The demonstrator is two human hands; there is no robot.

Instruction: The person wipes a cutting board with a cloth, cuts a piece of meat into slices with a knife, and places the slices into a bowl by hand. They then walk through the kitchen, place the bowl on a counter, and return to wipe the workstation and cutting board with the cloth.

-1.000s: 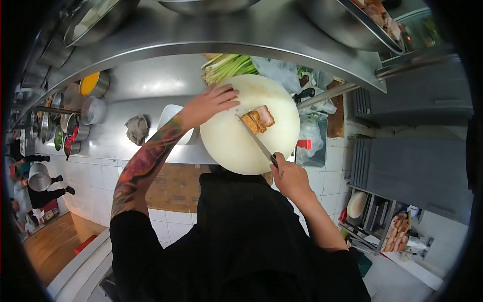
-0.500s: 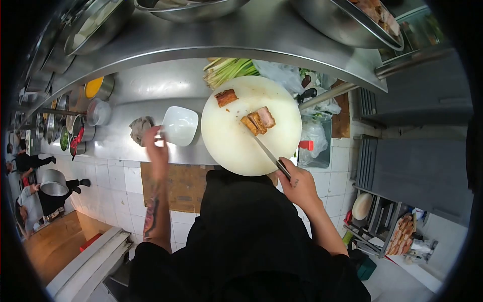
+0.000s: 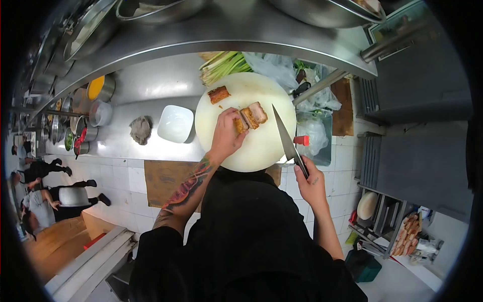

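While the left hand (image 3: 227, 136) rests on the round white cutting board (image 3: 261, 146), its fingers curl onto the near end of the sliced pork (image 3: 250, 116) at the board's middle. Off to the right, the right hand (image 3: 310, 182) is closed around the handle of a knife (image 3: 285, 138), whose blade is raised beside the meat without touching it. A separate pork piece (image 3: 218, 94) lies at the board's far left edge.

A long stainless-steel tabletop (image 3: 151, 85) runs under a curved steel overhead shelf (image 3: 226, 35) at twelve o'clock. White square floor tiles (image 3: 121, 181) lie below — a brown cardboard mat (image 3: 166, 181) on them — with grey metal cabinets (image 3: 417, 166) at three o'clock.
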